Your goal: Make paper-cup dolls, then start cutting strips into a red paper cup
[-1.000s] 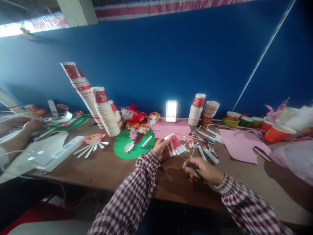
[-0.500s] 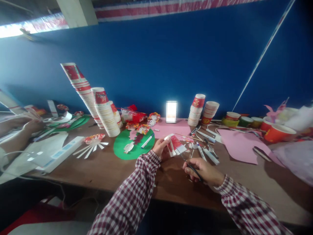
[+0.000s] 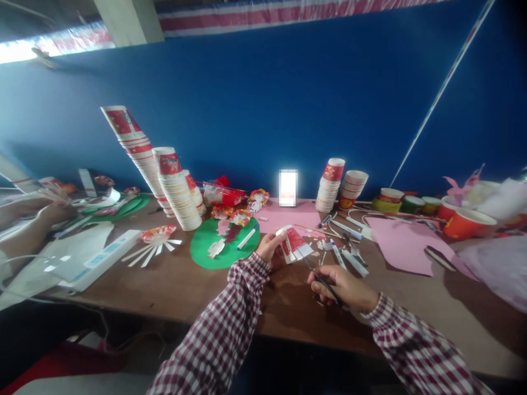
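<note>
My left hand (image 3: 269, 247) is closed on a red and white paper cup (image 3: 295, 242), tilted above the table. Slits run into the edge of the cup that faces my right hand. Black-handled scissors (image 3: 328, 288) are in my right hand (image 3: 343, 288), with their blades reaching the cup's slit edge. My fingers partly cover the scissor handles. Left of my left hand lies a green paper disc (image 3: 206, 255) with a blue-and-white marker (image 3: 248, 239) and paper cut-outs on it.
Stacked paper cups (image 3: 177, 189) stand left, and another cup stack (image 3: 330, 186) stands right of a bright blurred screen (image 3: 288, 189). Pens and paper scraps lie beside pink paper (image 3: 399, 247). At far left, a co-worker's hands (image 3: 53, 214) work near a white box (image 3: 107, 260).
My hands, the cup and the scissors keep nearly the same place. The whole view has shifted very slightly.
</note>
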Motion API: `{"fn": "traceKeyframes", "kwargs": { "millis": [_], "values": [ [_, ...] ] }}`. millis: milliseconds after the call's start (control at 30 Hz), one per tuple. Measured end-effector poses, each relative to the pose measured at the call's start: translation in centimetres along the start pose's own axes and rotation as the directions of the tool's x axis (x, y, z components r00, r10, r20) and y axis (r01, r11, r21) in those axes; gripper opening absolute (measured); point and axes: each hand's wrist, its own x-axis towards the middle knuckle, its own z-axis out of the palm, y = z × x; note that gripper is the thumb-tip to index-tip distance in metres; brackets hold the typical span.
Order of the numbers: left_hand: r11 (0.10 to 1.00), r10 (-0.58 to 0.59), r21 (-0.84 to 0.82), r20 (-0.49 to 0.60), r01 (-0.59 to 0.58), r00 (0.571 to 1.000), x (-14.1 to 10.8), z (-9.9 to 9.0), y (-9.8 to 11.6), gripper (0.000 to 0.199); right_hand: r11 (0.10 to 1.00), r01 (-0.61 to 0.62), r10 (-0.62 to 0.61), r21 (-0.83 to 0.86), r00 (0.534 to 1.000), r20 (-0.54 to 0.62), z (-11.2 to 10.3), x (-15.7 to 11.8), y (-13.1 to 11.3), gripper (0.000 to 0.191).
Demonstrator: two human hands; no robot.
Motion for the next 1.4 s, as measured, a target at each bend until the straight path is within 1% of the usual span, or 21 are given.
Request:
{"fn": "traceKeyframes", "kwargs": {
  "millis": [300, 567, 733, 900, 1033, 1200, 1400],
  "values": [
    [1.000, 0.003, -0.021, 0.020, -0.003, 1.000, -0.04, 0.21, 0.06, 0.039, 1.000, -0.010, 0.010, -0.008, 1.000, -0.014, 0.07, -0.01, -0.32, 0.034],
    [0.999, 0.004, 0.036, -0.027, -0.003, 1.000, 0.00, 0.16, 0.04, 0.044, 1.000, -0.016, 0.016, -0.012, 1.000, -0.016, 0.12, -0.10, -0.50, 0.035],
    [1.000, 0.001, 0.016, -0.014, -0.001, 1.000, 0.06, 0.04, -0.06, 0.043, 1.000, -0.017, 0.016, -0.026, 1.000, -0.017, 0.07, 0.00, -0.35, 0.034],
    [1.000, -0.012, -0.010, -0.012, 0.012, 1.000, 0.03, 0.10, 0.04, 0.042, 1.000, -0.014, 0.014, -0.003, 1.000, -0.012, 0.03, 0.02, -0.24, 0.033],
    [1.000, -0.001, 0.004, -0.008, 0.001, 1.000, -0.01, 0.19, 0.09, 0.040, 1.000, -0.006, 0.006, -0.002, 1.000, -0.005, 0.05, -0.02, -0.33, 0.034],
    [1.000, -0.001, 0.018, -0.014, 0.002, 1.000, 0.05, 0.03, -0.03, 0.041, 1.000, -0.031, 0.030, -0.005, 0.999, -0.025, 0.19, -0.11, -0.63, 0.035],
    [1.000, 0.008, 0.018, -0.019, -0.008, 1.000, 0.14, -0.01, -0.13, 0.041, 1.000, -0.026, 0.025, -0.012, 0.999, -0.024, 0.14, 0.02, -0.36, 0.035]
  ]
}}
